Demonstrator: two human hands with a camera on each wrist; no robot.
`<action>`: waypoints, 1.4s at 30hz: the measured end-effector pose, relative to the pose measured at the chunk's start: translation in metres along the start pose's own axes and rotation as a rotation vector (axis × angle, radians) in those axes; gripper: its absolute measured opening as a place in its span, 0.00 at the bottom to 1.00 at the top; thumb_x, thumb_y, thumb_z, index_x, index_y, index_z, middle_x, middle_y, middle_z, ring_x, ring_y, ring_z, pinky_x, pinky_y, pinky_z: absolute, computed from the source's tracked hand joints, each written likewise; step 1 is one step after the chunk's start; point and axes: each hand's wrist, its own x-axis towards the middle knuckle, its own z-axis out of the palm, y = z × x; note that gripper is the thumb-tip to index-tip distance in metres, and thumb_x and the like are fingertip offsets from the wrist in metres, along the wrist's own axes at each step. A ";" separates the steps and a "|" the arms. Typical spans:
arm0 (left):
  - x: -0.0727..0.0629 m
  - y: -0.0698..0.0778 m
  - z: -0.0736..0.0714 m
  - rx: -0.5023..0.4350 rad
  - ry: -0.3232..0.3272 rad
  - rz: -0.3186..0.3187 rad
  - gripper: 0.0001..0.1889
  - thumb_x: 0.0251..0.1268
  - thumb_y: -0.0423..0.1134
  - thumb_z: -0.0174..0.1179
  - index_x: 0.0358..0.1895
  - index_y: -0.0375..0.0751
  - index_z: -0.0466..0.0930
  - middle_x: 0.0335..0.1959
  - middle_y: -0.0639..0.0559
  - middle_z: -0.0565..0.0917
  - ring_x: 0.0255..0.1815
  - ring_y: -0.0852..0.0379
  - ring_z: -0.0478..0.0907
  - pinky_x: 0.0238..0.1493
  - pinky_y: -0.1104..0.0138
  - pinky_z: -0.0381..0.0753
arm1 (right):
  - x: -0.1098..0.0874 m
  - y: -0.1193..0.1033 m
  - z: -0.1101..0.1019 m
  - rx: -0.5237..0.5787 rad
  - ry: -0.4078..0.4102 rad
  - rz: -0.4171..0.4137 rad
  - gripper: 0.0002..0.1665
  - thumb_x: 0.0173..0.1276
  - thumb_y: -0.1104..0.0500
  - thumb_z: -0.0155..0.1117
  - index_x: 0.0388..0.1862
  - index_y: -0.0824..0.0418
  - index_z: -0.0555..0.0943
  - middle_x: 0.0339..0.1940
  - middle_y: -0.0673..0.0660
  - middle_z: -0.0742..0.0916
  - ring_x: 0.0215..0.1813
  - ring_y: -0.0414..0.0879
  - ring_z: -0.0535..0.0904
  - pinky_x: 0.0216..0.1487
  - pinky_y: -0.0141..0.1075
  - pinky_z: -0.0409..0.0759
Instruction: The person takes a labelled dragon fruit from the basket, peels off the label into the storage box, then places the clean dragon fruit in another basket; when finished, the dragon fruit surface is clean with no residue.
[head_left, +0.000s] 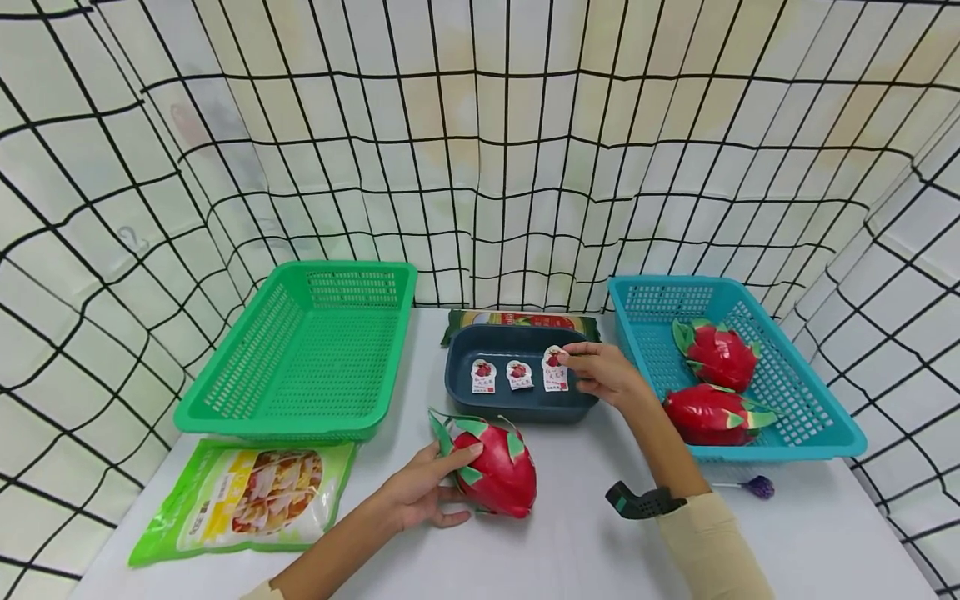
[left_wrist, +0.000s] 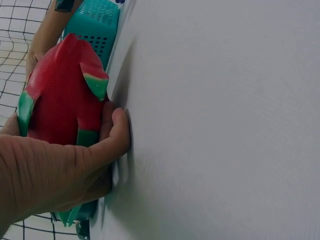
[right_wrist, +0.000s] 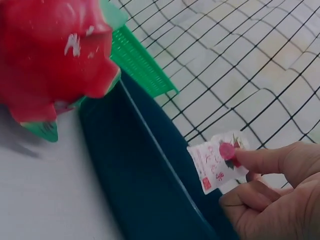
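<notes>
My left hand grips a red dragon fruit with green-tipped scales, just in front of a dark blue tray. In the left wrist view its fingers curl round the fruit's sides. Over the tray's right end, my right hand pinches a small white sticker printed with a dragon fruit; the right wrist view shows the sticker between thumb and fingers. Two similar stickers, a left one and a middle one, lie in the tray.
A green basket stands at the left, with a green food packet in front. At the right, a blue basket holds two dragon fruits. Behind the tray lies another packet. A purple-headed stick lies near the right forearm. Black netting surrounds the table.
</notes>
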 end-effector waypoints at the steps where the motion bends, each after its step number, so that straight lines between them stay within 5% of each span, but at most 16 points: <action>1: 0.000 0.000 0.000 0.002 0.000 0.001 0.45 0.60 0.55 0.66 0.73 0.42 0.51 0.67 0.34 0.64 0.63 0.32 0.66 0.45 0.50 0.84 | 0.004 0.001 0.001 -0.017 0.019 0.011 0.13 0.69 0.62 0.63 0.50 0.62 0.76 0.22 0.49 0.70 0.19 0.41 0.58 0.20 0.29 0.58; 9: 0.002 0.001 -0.002 0.003 -0.007 0.009 0.44 0.61 0.56 0.65 0.73 0.43 0.52 0.67 0.35 0.64 0.63 0.32 0.65 0.45 0.50 0.84 | 0.033 0.002 0.018 -0.109 0.154 0.074 0.21 0.66 0.71 0.62 0.58 0.69 0.76 0.19 0.50 0.72 0.15 0.40 0.56 0.17 0.29 0.55; 16: 0.001 0.004 -0.004 0.001 -0.015 0.024 0.43 0.62 0.56 0.63 0.72 0.43 0.51 0.68 0.35 0.63 0.63 0.33 0.65 0.46 0.50 0.84 | 0.052 0.003 0.035 -0.276 0.286 0.159 0.14 0.67 0.70 0.61 0.52 0.67 0.78 0.44 0.59 0.80 0.20 0.42 0.63 0.19 0.29 0.63; 21: 0.001 0.004 -0.004 0.000 -0.018 0.026 0.42 0.62 0.56 0.63 0.72 0.43 0.51 0.68 0.35 0.63 0.63 0.33 0.66 0.46 0.50 0.83 | 0.061 0.009 0.041 -0.348 0.350 0.198 0.16 0.68 0.69 0.59 0.54 0.68 0.77 0.50 0.62 0.79 0.30 0.47 0.69 0.23 0.31 0.67; 26: 0.001 0.004 -0.005 0.003 -0.028 0.024 0.42 0.63 0.56 0.62 0.72 0.44 0.51 0.68 0.36 0.63 0.62 0.34 0.67 0.46 0.50 0.84 | 0.063 0.017 0.041 -0.422 0.358 0.168 0.17 0.69 0.69 0.55 0.56 0.70 0.75 0.48 0.62 0.79 0.28 0.47 0.72 0.21 0.31 0.69; 36: 0.002 0.002 -0.003 0.011 -0.023 0.006 0.43 0.62 0.56 0.64 0.73 0.44 0.51 0.67 0.34 0.64 0.63 0.33 0.66 0.46 0.50 0.84 | 0.062 0.029 0.042 -0.577 0.416 0.117 0.08 0.66 0.69 0.58 0.43 0.68 0.80 0.30 0.57 0.78 0.23 0.45 0.72 0.19 0.30 0.69; 42: 0.002 0.001 0.000 0.017 -0.016 -0.005 0.45 0.61 0.56 0.65 0.73 0.43 0.49 0.67 0.34 0.63 0.63 0.33 0.66 0.46 0.50 0.84 | 0.059 0.035 0.042 -0.672 0.450 0.080 0.10 0.66 0.68 0.59 0.45 0.68 0.81 0.36 0.59 0.82 0.28 0.46 0.75 0.22 0.30 0.72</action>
